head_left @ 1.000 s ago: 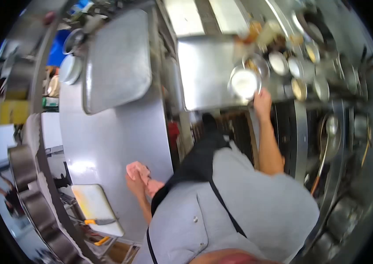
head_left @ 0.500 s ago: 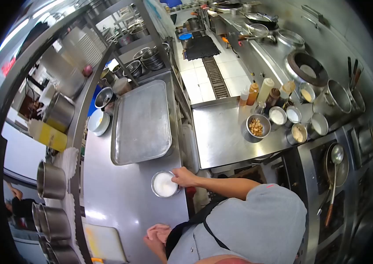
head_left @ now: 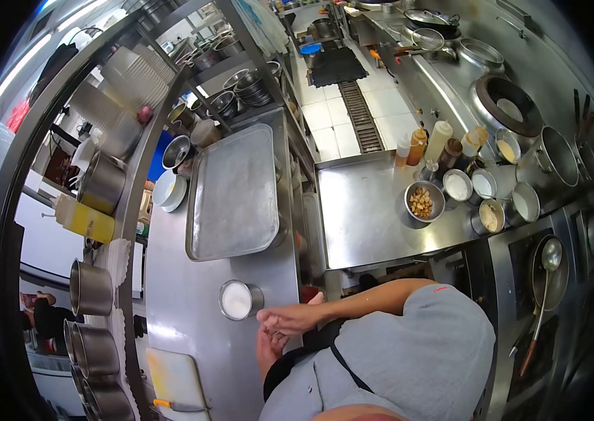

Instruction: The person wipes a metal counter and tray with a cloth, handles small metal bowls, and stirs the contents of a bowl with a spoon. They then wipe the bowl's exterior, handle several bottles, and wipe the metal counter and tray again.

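My right hand [head_left: 290, 319] lies over my left hand [head_left: 267, 351] above the front edge of the steel counter [head_left: 171, 295]. The right fingers stretch out towards the counter. My left fingers, partly covered, are apart and rest against the right hand. No held thing shows between them. A metal container [head_left: 240, 300] of white powdery or granular stuff stands upright on the counter, just beyond the right fingertips. A large metal tray [head_left: 234, 196] lies farther along. Near the counter's lower end are a white cutting board [head_left: 171, 375] and a knife [head_left: 181, 406] with an orange handle.
White bowls [head_left: 169, 191] stand left of the tray. A shelf with steel pots [head_left: 91, 288] borders the counter. Across the gap, a steel worktop [head_left: 360, 217] bears squeeze bottles [head_left: 439, 139] and a bowl of browned pieces [head_left: 424, 201]. A ladle [head_left: 551, 256] lies in a pan by the stove.
My right hand has let go of the container, which stands slightly farther left in view, and has come together with my left hand. The pink cloth by my left hand is out of sight.
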Motion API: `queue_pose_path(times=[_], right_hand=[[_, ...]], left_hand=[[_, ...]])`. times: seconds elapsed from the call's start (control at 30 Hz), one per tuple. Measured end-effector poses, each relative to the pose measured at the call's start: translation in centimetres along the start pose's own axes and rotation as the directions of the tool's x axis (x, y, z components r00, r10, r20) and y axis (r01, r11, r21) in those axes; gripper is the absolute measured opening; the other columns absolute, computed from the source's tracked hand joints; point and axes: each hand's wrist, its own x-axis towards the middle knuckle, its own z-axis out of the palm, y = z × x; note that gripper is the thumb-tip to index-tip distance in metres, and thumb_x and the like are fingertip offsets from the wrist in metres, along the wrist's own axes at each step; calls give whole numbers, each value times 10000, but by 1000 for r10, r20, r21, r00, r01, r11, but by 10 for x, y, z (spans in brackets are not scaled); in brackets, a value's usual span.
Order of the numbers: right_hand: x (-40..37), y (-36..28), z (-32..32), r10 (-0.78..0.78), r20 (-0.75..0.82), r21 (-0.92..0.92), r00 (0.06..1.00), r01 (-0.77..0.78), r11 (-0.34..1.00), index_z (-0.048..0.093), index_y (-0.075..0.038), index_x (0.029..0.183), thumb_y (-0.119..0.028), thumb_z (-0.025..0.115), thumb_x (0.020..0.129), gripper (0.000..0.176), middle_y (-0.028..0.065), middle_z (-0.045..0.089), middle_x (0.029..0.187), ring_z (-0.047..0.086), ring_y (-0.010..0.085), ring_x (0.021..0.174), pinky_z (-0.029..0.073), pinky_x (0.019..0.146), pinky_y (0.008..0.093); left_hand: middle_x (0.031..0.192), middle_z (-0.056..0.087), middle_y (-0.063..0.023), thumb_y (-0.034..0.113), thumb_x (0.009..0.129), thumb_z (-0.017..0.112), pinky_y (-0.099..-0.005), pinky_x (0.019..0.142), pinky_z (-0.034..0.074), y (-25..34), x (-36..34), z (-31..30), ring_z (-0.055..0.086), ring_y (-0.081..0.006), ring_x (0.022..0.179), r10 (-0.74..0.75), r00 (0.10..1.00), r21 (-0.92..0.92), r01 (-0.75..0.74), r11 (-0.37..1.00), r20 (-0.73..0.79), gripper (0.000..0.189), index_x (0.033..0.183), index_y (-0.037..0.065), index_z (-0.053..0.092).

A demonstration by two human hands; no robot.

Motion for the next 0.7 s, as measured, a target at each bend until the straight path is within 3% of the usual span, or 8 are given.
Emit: queue_pose_path(times=[0.07, 0.1, 0.17, 0.2, 0.43, 0.5, 0.6, 0.7], right_hand=[[-18, -26, -16, -104, -262, -707, 959, -118, 698, 406, -38, 1276, -250, 490, 944, 403, 148, 627, 964, 632, 235, 885, 502, 785, 342], [-13, -21, -29, -226, -328, -718, 917, -86, 691, 402, -29, 1287, -242, 523, 923, 438, 143, 637, 922, 637, 227, 858, 510, 776, 360], [-14, -22, -47, -232, -481, -673, 846, -186, 716, 422, -19, 1273, -275, 559, 895, 477, 164, 641, 948, 643, 250, 881, 509, 792, 364], [-13, -27, -52, -233, -623, -609, 747, -277, 743, 442, -9, 1259, -308, 595, 866, 517, 185, 646, 975, 648, 272, 905, 508, 808, 369], [2, -5, -112, -254, -577, -577, 777, -167, 800, 524, -9, 1175, -292, 580, 891, 405, 154, 637, 953, 640, 227, 861, 518, 751, 350], [1, -29, -95, 21, -585, -375, 811, -293, 879, 523, -32, 1100, -264, 524, 941, 281, 75, 592, 813, 599, 160, 720, 522, 626, 346], [15, -17, -102, -248, -619, -671, 746, -338, 660, 469, -21, 1165, -273, 486, 965, 323, 110, 612, 846, 625, 206, 720, 543, 624, 359], [25, -6, -106, -81, -662, -297, 745, -161, 941, 384, -16, 1254, -151, 470, 956, 338, 183, 530, 1122, 606, 279, 881, 559, 732, 398]], left_hand=[[1002, 588, -148, 353, 1003, 447, -355, 754, 547, 16, 14, -20, 645, -275, 844, -171, 985, 92, 169, 981, 19, 427, 1243, 0, 437], [1002, 588, -148, 353, 1003, 447, -355, 754, 547, 18, 23, -28, 645, -275, 844, -164, 986, 88, 162, 983, 19, 427, 1243, 0, 437], [950, 575, -138, 314, 1006, 450, -339, 664, 552, 13, 39, -40, 636, -246, 755, -91, 934, 241, 182, 953, -346, 364, 1203, 8, 446], [950, 575, -138, 314, 1006, 450, -339, 664, 552, 10, 45, -41, 636, -246, 755, -88, 932, 233, 179, 956, -353, 364, 1203, 8, 446], [816, 555, -88, 187, 988, 480, -315, 558, 548, -8, 90, -44, 621, -203, 656, 131, 938, 188, -72, 979, -321, 165, 1037, 31, 455], [796, 540, -65, 146, 961, 516, -327, 567, 559, -12, 99, -41, 614, -190, 654, 170, 917, 259, -77, 963, -361, 118, 995, 43, 469], [819, 567, -55, 168, 969, 495, -307, 540, 544, -3, 97, -34, 642, -185, 672, 20, 942, 69, 4, 998, -335, 180, 1118, 67, 507], [798, 549, -92, 101, 935, 493, -328, 566, 560, 13, 96, -50, 646, -220, 676, -19, 945, -11, 17, 1000, -327, 101, 919, 2, 497]])
